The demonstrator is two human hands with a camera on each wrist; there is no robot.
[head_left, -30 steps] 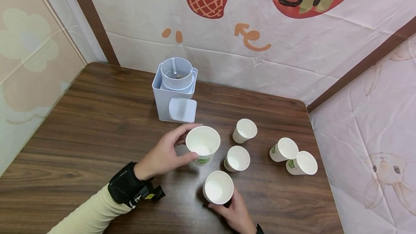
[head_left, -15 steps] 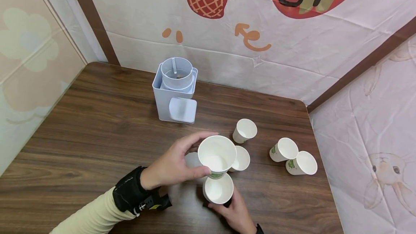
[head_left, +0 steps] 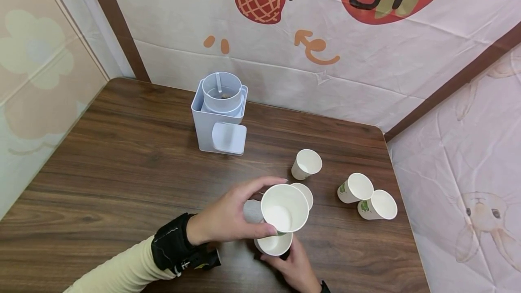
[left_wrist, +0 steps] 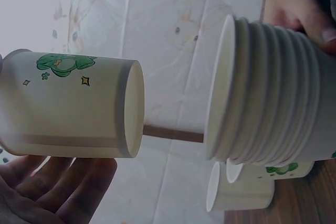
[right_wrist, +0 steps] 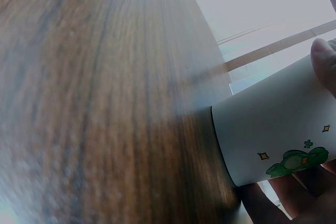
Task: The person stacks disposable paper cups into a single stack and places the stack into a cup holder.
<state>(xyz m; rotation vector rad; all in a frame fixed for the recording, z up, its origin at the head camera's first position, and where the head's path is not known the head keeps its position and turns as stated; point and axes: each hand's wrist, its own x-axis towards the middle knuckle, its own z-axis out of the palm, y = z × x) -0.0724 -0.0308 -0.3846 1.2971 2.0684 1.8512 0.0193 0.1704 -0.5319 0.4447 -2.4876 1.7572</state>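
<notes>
My L hand (head_left: 232, 215) grips a cup (left_wrist: 68, 106) above the stack (left_wrist: 278, 95) my R hand (head_left: 296, 269) holds (gap btwn base (left_wrist: 135, 108) & rim (left_wrist: 231, 38)).

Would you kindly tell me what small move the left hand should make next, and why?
The left hand should probably lower its cup into the cup stack: the cup's base faces the stack's open mouth, with a gap between them, while the right hand grips the stack.

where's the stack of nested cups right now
In the head view, the stack of nested cups is low, just right of centre, gripped by the right hand; the left hand holds another cup above it, not touching.
</notes>
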